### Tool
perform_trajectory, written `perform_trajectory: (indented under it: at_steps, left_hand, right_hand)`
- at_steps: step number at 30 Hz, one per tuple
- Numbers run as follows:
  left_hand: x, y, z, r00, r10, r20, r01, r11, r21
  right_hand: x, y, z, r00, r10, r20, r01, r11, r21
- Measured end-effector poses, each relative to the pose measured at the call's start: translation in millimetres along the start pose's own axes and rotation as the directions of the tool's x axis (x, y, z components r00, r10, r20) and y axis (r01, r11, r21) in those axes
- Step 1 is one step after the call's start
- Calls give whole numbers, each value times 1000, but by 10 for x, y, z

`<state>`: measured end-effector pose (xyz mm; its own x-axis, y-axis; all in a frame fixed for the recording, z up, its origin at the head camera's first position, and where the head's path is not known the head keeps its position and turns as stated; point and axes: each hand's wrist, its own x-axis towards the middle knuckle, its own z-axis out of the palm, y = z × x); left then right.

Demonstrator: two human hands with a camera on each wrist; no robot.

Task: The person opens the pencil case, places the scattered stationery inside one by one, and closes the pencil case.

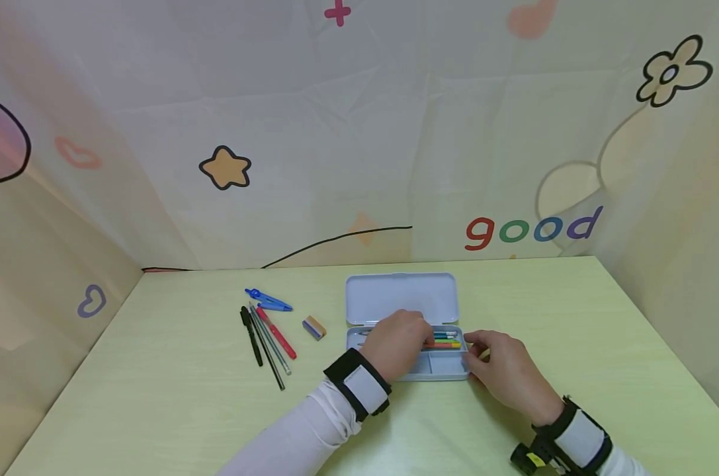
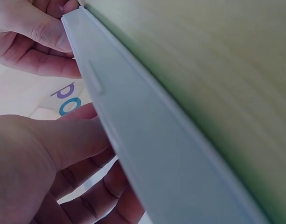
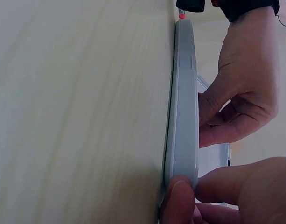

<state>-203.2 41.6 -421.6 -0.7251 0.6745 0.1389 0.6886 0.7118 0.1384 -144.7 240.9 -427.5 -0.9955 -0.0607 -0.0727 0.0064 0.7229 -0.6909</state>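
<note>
A light blue pencil case [image 1: 401, 301] stands with its lid raised, several coloured pencils [image 1: 448, 344] in its rear compartment. My left hand [image 1: 397, 344] reaches down into the case over these pencils, fingers bent. The wall hides its fingertips in the right wrist view, so I cannot tell whether they pinch a pencil. At the case's right end, my right hand [image 1: 505, 370] grips the corner. Its fingertips [image 3: 178, 198] press the outer wall in the right wrist view, with another finger over the rim. The front compartments [image 1: 448, 364] show their bare floor.
Left of the case lie a blue compass [image 1: 268, 299], a black pen [image 1: 251, 336], a red pen [image 1: 277, 333] and several thin grey and dark pencils [image 1: 270, 347]. An eraser [image 1: 314, 327] sits between them and the case. A printed curtain [image 1: 335, 132] backs the table.
</note>
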Motion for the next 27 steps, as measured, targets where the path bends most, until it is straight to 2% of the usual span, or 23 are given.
perform_trajectory:
  at_steps: [16, 22, 27]
  left_hand:
    - [29, -27, -9, 1000, -27, 11, 28, 996, -83]
    - [34, -29, -15, 999, -40, 8, 40, 995, -87]
    - [33, -36, -29, 1000, -18, 6, 18, 997, -73]
  right_hand:
    - [6, -9, -5, 1000, 25, 8, -25, 1000, -1]
    - [2, 1, 1, 1000, 18, 1, -18, 1000, -1]
    - [3, 5, 4, 1000, 6, -3, -6, 1000, 9]
